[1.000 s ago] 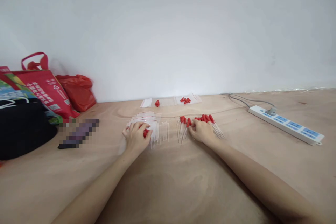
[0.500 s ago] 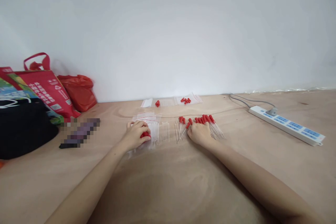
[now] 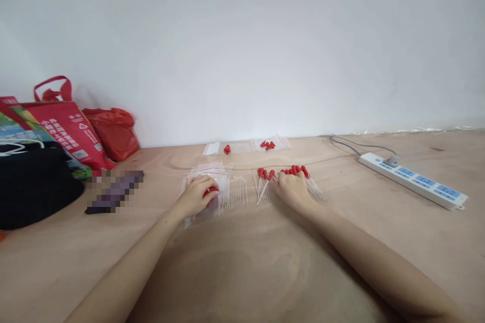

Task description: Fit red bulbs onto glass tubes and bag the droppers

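1. Head view: my slim pale rods with red teardrop bulbs (image 3: pixel 305 171) lie on the brown wooden tabletop (image 3: pixel 235 272), at and either side of my right hand (image 3: pixel 292 187).
2. Right of that hand they fan out, bulbs toward the wall, long axes slanting to lower right. Left of it, a small upright-looking cluster (image 3: pixel 261 173) points bulbs away from me.
3. One leaning rod (image 3: pixel 271 175) crosses this cluster, bulb at upper right, thin tip at lower left.
4. Slim clear rods without bulbs (image 3: pixel 238 192) lie side by side between my hands, axes running away from me.
5. My right fingers are bent down among the bulbed rods; their tips are hidden, so I cannot tell whether they pinch one.
6. My left hand (image 3: pixel 197 194) curls over loose red bulbs (image 3: pixel 210 191) beside a clear, red-lined plastic zip bag (image 3: pixel 210 167); whether it grips any, I cannot tell.
7. White Chinese characters run down the red fabric bag (image 3: pixel 68 126), with a recycling mark and square codes; I cannot read them surely. Any lettering on the white power strip with light-blue panels (image 3: pixel 413 180) is too small.
8. Against half a second ago, the leaning rod's bulb sits a little farther from me; my left hand is almost where it was.
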Action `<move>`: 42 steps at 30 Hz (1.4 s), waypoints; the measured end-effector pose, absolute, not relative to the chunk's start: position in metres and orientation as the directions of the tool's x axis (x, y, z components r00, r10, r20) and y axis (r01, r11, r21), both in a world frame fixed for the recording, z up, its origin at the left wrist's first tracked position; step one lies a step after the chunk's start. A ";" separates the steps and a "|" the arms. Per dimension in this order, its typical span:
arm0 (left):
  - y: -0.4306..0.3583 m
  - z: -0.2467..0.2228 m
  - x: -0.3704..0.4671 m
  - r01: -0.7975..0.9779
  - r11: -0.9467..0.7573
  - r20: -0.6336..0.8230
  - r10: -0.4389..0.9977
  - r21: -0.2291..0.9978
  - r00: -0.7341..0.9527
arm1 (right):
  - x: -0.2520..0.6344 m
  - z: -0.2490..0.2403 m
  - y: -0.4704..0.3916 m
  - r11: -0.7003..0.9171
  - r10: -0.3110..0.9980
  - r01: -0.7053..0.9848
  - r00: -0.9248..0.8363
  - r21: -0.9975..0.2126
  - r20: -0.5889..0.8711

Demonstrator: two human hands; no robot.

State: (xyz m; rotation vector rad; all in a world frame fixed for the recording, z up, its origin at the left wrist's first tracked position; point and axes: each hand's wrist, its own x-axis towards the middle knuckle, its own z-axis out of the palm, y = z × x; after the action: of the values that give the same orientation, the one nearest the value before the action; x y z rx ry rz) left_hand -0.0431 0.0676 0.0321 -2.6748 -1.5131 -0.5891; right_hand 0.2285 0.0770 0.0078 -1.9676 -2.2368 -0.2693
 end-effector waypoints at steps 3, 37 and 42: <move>0.065 0.036 -0.038 0.771 -0.583 0.359 0.798 0.256 0.484 | 0.231 0.005 0.081 0.122 0.959 0.992 -0.125 0.027 0.254; 0.037 -0.014 0.014 0.697 -0.605 0.541 0.760 0.385 0.361 | 0.224 -0.024 0.056 0.719 0.636 0.661 -0.499 -0.216 0.589; 0.037 -0.017 0.014 0.681 -0.624 0.544 0.748 0.382 0.380 | 0.216 -0.022 0.049 0.730 0.635 0.645 -0.518 -0.226 0.573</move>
State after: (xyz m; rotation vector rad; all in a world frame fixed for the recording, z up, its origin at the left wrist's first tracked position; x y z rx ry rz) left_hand 0.0142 0.0369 -0.0167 -2.6876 -1.3961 -1.1416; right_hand 0.2156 0.0485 -0.0222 -0.9626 -2.2837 -0.0204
